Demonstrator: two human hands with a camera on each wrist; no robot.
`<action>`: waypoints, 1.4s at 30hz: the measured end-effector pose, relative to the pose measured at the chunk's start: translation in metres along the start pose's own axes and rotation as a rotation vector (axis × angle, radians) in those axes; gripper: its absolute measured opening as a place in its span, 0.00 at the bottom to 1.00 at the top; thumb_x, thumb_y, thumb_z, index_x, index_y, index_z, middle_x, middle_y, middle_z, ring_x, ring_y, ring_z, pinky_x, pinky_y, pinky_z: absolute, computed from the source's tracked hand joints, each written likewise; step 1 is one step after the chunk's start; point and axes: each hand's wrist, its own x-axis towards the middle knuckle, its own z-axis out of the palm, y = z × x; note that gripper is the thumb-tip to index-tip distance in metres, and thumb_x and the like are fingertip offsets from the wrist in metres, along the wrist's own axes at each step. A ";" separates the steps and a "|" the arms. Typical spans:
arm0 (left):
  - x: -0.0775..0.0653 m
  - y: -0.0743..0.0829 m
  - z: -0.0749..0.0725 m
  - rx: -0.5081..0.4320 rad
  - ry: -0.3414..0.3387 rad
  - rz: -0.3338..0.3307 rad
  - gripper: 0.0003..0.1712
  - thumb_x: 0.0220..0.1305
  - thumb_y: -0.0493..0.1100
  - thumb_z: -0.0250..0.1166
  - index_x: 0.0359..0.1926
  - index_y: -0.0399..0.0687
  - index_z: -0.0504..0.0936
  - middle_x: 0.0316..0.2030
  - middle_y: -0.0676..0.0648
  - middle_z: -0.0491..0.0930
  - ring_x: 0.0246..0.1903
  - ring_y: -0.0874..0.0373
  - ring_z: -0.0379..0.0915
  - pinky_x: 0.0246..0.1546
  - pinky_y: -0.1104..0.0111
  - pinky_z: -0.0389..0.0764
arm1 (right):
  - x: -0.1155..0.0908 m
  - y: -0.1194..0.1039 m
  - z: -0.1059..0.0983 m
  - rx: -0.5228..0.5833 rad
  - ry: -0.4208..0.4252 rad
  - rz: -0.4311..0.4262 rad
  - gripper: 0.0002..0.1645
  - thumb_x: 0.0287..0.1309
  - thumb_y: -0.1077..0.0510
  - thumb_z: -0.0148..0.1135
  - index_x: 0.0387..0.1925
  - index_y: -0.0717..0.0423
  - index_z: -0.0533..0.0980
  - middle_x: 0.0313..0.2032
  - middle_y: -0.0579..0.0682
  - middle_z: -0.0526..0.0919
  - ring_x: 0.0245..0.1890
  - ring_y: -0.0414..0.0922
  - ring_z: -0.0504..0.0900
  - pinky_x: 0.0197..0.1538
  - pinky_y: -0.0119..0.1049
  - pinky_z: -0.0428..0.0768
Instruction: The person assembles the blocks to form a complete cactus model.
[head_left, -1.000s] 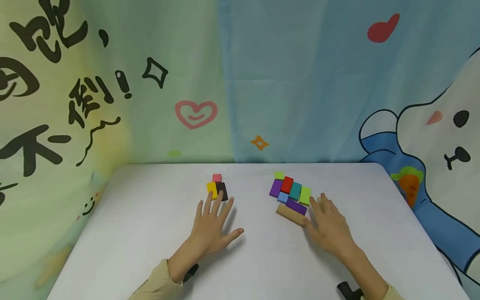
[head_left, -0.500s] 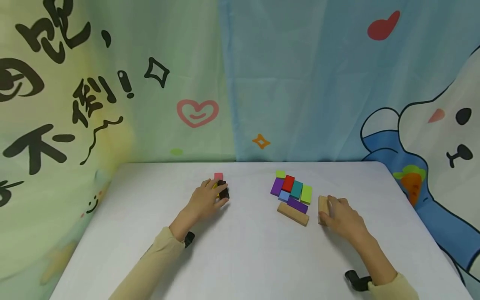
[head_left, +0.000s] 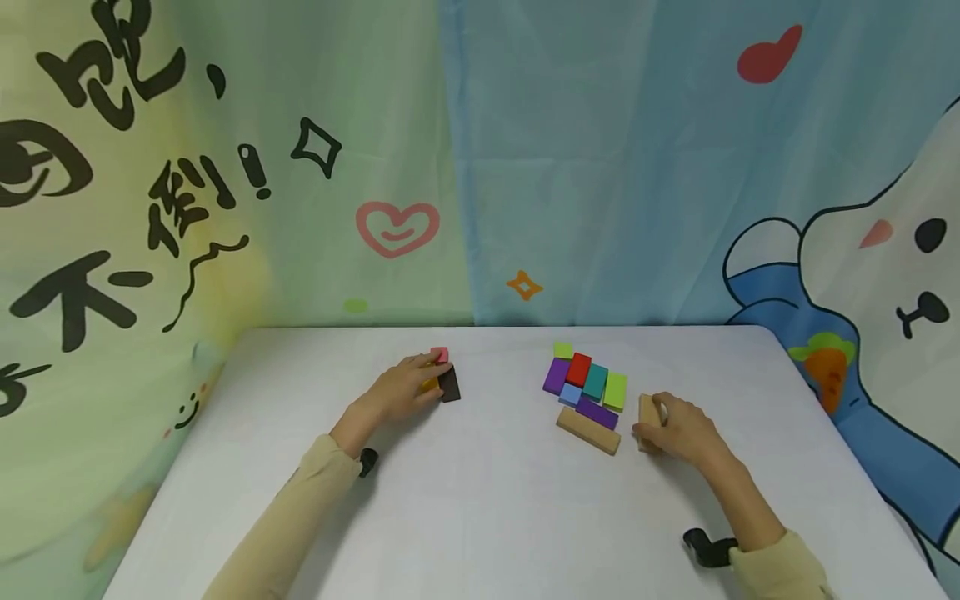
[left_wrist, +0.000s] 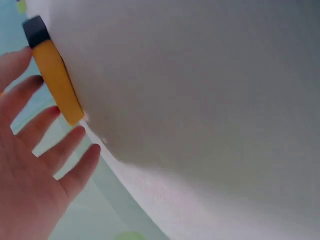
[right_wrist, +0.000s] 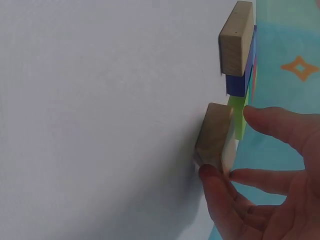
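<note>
In the head view, my left hand [head_left: 397, 388] reaches over a yellow block [head_left: 429, 385], its fingers spread and touching or just above it. The left wrist view shows the fingertips along one side of the yellow block [left_wrist: 58, 82], with the black block [left_wrist: 36, 31] at its end. A pink block [head_left: 441, 354] shows beyond the fingers. My right hand [head_left: 686, 429] grips a plain wooden block [head_left: 648, 423] standing apart from the right-hand group, thumb on one side and fingers on the other. Part of that wooden block [right_wrist: 214, 131] is hidden by the fingers.
Left of my right hand lies a group of blocks: a long wooden block [head_left: 588, 431], purple [head_left: 597, 413], blue [head_left: 571, 395], red [head_left: 578, 369], teal [head_left: 595, 382] and lime [head_left: 615, 392] among them. They lie on a white table [head_left: 487, 517] before a printed curtain [head_left: 585, 167].
My left hand has come down from above onto the yellow block, then shifted slightly left, uncovering more black block. My right hand moved right of the group and holds a wooden block.
</note>
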 end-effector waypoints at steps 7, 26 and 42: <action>-0.004 -0.003 -0.003 -0.040 -0.006 0.018 0.30 0.71 0.46 0.61 0.71 0.48 0.68 0.73 0.40 0.57 0.67 0.37 0.59 0.60 0.44 0.68 | 0.004 0.004 0.004 0.034 -0.004 0.053 0.52 0.58 0.48 0.66 0.68 0.77 0.53 0.58 0.79 0.67 0.45 0.63 0.73 0.45 0.58 0.77; 0.002 -0.006 0.001 -0.041 -0.008 -0.014 0.28 0.69 0.43 0.61 0.69 0.50 0.71 0.73 0.40 0.58 0.65 0.38 0.63 0.52 0.43 0.73 | -0.027 -0.028 0.010 0.137 0.062 -0.002 0.46 0.54 0.52 0.69 0.66 0.70 0.59 0.29 0.57 0.75 0.25 0.47 0.73 0.25 0.38 0.73; 0.000 -0.005 -0.002 -0.066 -0.024 -0.008 0.28 0.70 0.43 0.59 0.69 0.48 0.71 0.73 0.39 0.57 0.65 0.36 0.61 0.54 0.42 0.72 | -0.087 -0.104 0.084 0.237 -0.170 -0.239 0.39 0.46 0.57 0.73 0.60 0.63 0.68 0.27 0.47 0.73 0.28 0.43 0.70 0.27 0.33 0.68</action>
